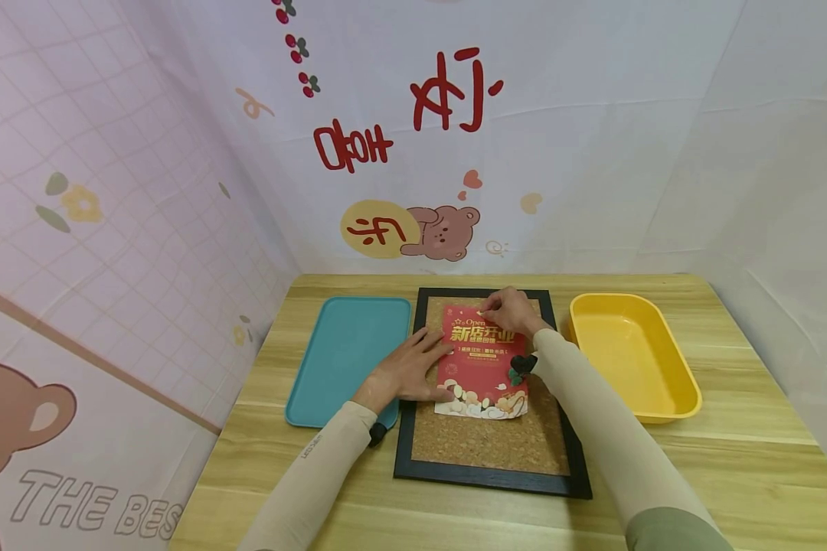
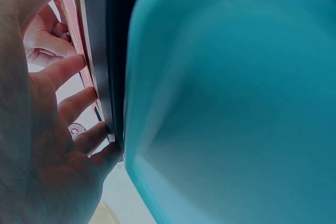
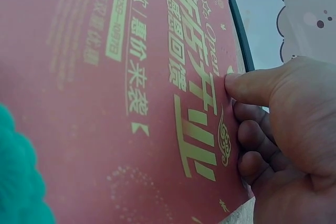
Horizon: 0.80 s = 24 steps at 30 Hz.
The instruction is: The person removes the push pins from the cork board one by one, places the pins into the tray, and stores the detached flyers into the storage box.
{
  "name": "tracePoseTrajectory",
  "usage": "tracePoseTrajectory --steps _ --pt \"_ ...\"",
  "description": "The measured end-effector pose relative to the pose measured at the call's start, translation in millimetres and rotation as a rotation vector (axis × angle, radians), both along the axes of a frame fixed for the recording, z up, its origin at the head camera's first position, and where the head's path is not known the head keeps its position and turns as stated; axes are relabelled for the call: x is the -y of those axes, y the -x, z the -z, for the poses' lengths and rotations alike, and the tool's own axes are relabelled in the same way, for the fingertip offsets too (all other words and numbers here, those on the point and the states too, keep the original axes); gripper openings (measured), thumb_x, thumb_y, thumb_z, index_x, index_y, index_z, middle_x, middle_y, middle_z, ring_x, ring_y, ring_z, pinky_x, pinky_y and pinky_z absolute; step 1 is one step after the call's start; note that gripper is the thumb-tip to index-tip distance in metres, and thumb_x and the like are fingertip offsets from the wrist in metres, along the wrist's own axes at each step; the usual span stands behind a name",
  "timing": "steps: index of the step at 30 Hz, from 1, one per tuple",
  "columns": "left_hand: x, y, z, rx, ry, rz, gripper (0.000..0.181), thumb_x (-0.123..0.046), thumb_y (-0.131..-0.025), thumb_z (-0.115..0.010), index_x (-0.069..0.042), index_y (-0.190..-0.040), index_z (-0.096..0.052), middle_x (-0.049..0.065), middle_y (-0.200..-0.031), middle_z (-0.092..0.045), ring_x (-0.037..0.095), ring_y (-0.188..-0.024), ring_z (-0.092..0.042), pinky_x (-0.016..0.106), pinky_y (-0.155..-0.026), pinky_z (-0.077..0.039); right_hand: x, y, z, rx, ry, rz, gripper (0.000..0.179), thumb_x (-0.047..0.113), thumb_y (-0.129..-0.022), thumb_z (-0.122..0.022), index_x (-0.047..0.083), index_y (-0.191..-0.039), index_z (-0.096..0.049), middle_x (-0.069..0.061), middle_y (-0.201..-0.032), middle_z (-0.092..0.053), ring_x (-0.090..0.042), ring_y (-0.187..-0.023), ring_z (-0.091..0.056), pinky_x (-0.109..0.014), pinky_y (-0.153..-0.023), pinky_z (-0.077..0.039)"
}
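Watching remotely, I see a cream left sleeve (image 1: 317, 482) with small dark lettering (image 1: 312, 445) along the forearm. My right sleeve (image 1: 603, 425) matches, meeting sage-green fabric (image 1: 675, 529) higher up; a black fitting (image 1: 377, 434) sits below the left cuff (image 1: 361, 413).

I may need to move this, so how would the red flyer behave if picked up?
The red flyer looks like a thin sheet, so it is probably light and floppy when lifted by a corner. Lying flat on the corkboard, it might slide or buckle if pushed.
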<state>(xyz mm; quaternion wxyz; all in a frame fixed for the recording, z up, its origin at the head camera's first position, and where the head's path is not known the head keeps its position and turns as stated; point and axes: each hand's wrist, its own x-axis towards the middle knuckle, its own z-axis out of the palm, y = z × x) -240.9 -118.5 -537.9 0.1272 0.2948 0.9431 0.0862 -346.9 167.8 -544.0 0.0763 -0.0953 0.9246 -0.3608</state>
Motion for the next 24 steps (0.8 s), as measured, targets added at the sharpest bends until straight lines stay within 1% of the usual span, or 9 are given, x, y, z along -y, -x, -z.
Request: tracePoseTrajectory --steps 8,18,24 --pt "-0.4 -0.8 -0.7 -0.003 0.0 0.0 0.102 -0.079 -0.096 -0.071 -0.028 -0.178 -0.04 0.008 -0.19 -0.027 0.039 -0.179 -0.017 0.056 -0.147 -0.027 -0.6 0.3 -0.3 0.021 0.013 -0.003 0.013 0.017 -0.109 -0.077 0.007 -0.11 -0.086 -0.016 -0.112 -0.081 -0.029 -0.102 -0.07 -0.048 -0.097 -0.065" --pt "-0.3 -0.8 -0.6 -0.018 0.002 0.012 0.101 -0.079 -0.097 -0.071 -0.027 -0.178 -0.039 0.01 -0.189 -0.028 0.04 -0.179 -0.018 0.056 -0.146 -0.027 -1.4 0.7 -2.5 0.017 -0.056 -0.053 0.015 0.016 -0.113 -0.071 0.006 -0.108 -0.08 -0.014 -0.107 -0.077 -0.026 -0.094 -0.066 -0.04 -0.087 -0.059" --pt "0.0 -0.4 -0.4 -0.024 0.004 0.015 0.101 -0.078 -0.097 -0.071 -0.027 -0.178 -0.039 0.011 -0.189 -0.028 0.041 -0.178 -0.019 0.056 -0.146 -0.027 -2.0 0.7 -2.4 0.031 -0.068 -0.08 0.015 0.018 -0.114 -0.069 0.007 -0.108 -0.078 -0.012 -0.107 -0.075 -0.025 -0.095 -0.064 -0.04 -0.088 -0.056"
